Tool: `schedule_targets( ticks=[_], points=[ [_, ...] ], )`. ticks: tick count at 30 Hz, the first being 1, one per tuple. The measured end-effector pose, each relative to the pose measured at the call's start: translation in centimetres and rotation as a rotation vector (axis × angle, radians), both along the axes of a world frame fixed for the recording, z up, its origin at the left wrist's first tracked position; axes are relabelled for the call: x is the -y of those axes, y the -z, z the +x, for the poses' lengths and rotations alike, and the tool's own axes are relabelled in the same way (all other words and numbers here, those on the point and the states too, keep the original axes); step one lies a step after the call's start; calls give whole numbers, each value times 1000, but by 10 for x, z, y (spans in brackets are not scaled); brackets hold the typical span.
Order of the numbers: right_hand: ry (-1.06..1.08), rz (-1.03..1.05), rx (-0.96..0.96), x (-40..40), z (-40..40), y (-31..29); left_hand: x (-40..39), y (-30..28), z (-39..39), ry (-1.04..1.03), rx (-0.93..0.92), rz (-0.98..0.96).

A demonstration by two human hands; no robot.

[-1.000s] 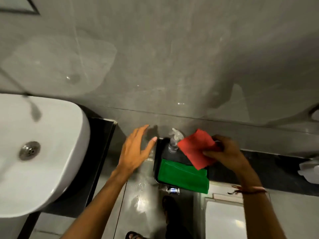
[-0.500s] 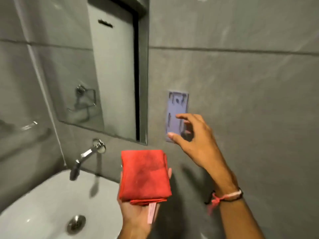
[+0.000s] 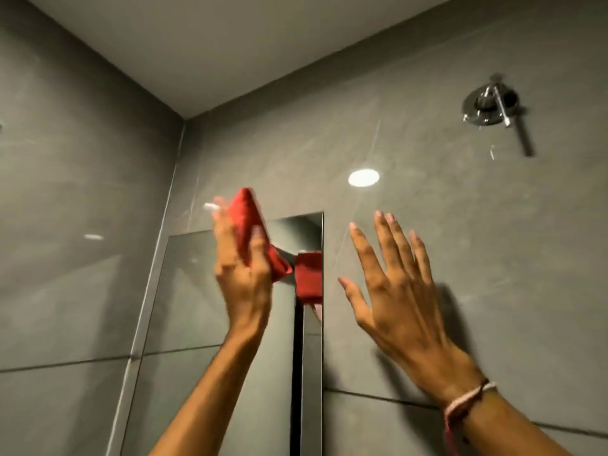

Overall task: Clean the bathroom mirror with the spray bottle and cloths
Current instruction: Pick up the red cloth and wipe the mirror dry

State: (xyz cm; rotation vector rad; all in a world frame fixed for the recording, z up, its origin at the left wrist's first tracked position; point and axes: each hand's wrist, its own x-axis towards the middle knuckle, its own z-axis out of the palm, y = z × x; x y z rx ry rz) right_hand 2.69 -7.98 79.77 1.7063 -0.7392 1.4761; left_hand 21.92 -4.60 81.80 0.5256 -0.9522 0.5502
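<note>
- Mirror (image 3: 210, 324), fixed to the grey tiled wall (image 3: 427, 225) in the corner, is rigid, slick and breakable; it probably wants flat, even pressure rather than any grip.
- Red cloth (image 3: 245, 222) is soft, light and bunched, clamped between thumb and fingers of the left hand (image 3: 241, 278) near the mirror's top edge; its reflection shows in the glass.
- Right hand (image 3: 398, 291) is empty, fingers spread apart, against or just off the wall beside the mirror.
- No brand, label or readable writing shows.

Two hands (image 3: 243, 274) (image 3: 401, 291), one red cloth (image 3: 246, 218), one mirror (image 3: 210, 324), perhaps one shower fitting (image 3: 490, 105).
</note>
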Motion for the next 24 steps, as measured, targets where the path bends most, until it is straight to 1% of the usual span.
schedule_targets(
  ticks=[1,3,4,5,6,8,12,15,17,20,24],
  points=[
    [44,-10,-13,8,-2,-13,20,-17,0,-102,108,66],
    [105,6,-41,26,-5,-28,61,-33,-5,-319,319,281],
    [137,19,-63,36,-6,-28,81,-32,-7,-446,389,379],
    [184,27,-85,45,-6,-25,96,-27,-10,-540,422,422],
    [237,27,-110,52,-5,-20,106,-24,-10,-584,419,415],
    [298,2,-139,65,-1,-11,119,-25,-6,-589,398,355],
    [317,-39,-124,75,19,-10,127,-40,14,-621,438,294],
    [350,-45,-106,81,30,-10,131,-49,26,-624,412,287],
    [371,-47,-98,84,29,-11,129,-62,33,-580,368,293],
    [408,-57,-87,94,31,-10,131,-81,71,-556,242,341],
    [426,-126,-72,108,34,-12,136,-90,155,-534,16,424]
  ],
)
